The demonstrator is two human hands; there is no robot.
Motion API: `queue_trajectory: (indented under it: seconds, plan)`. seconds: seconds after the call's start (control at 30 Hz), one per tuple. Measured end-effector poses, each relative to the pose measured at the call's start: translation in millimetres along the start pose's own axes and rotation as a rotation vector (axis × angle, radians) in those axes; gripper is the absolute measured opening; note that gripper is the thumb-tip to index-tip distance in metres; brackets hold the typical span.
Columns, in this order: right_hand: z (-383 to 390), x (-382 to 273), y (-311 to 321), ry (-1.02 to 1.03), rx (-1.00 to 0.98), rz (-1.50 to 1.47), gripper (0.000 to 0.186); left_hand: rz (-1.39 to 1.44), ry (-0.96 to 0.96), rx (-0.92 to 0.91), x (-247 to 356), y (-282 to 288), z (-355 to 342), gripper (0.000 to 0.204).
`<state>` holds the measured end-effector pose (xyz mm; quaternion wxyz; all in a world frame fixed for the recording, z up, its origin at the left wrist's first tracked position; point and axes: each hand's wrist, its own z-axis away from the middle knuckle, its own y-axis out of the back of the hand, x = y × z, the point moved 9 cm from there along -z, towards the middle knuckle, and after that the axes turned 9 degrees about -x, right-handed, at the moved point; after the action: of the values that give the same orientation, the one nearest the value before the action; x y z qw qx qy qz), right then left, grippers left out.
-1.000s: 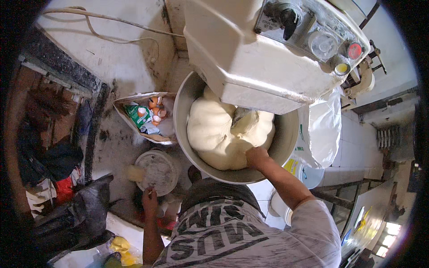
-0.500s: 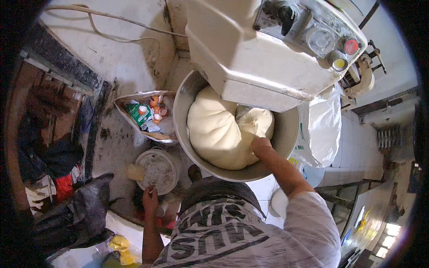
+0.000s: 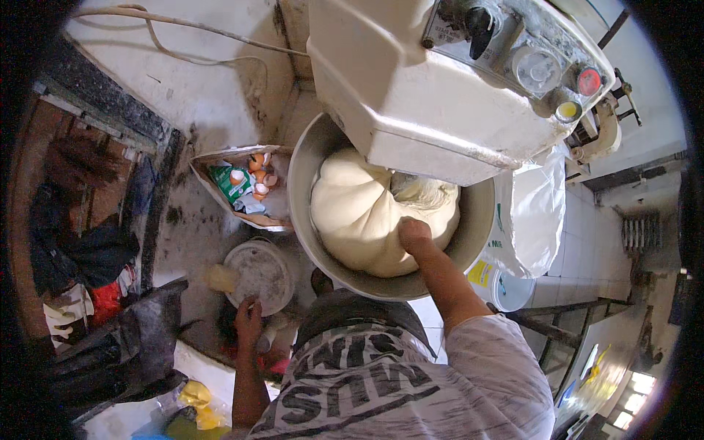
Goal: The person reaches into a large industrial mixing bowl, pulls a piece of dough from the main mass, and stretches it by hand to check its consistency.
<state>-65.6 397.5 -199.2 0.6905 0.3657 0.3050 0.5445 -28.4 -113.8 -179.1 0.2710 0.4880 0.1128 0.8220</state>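
A big mass of pale dough (image 3: 359,213) fills the steel bowl (image 3: 308,158) of a large cream-coloured mixer (image 3: 440,95). My right hand (image 3: 413,233) presses as a fist into the dough near the bowl's near side. My left hand (image 3: 249,317) hangs low at my left, its fingers resting at the edge of a white round lid (image 3: 257,273) on a bucket. It is not clear whether it grips the lid.
A cardboard box (image 3: 209,165) with eggshells and a green packet stands left of the bowl. A white sack (image 3: 535,213) and a white bucket (image 3: 510,292) stand to the right. Dark bags (image 3: 117,352) and clothes lie at the left. A cable (image 3: 183,29) runs along the floor.
The dough has turned in the bowl, bulging more to the left. My right hand has shifted slightly left and now pushes down into it. My left hand stays by the white lid.
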Motion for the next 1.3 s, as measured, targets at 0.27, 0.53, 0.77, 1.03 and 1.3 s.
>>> queue_trajectory:
  seconds: [0.27,0.53,0.77,1.03,1.3]
  plan:
    - [62,31,35,-0.009,-0.165,0.148,0.024,-0.14,-0.107,0.013,27,-4,0,0.027]
    - [-6,-81,-10,0.267,-0.139,-0.149,0.042,-0.069,-0.001,-0.01,20,0,-8,0.029]
    - [-9,-103,-34,0.151,-0.302,0.094,0.041,-0.082,0.014,0.032,20,15,12,0.028]
    - [34,-17,-35,0.206,-0.277,0.079,0.022,-0.056,0.018,0.01,9,4,7,0.026]
    - [60,-41,69,0.286,-0.027,-0.011,0.019,-0.044,-0.073,0.049,35,5,6,0.024]
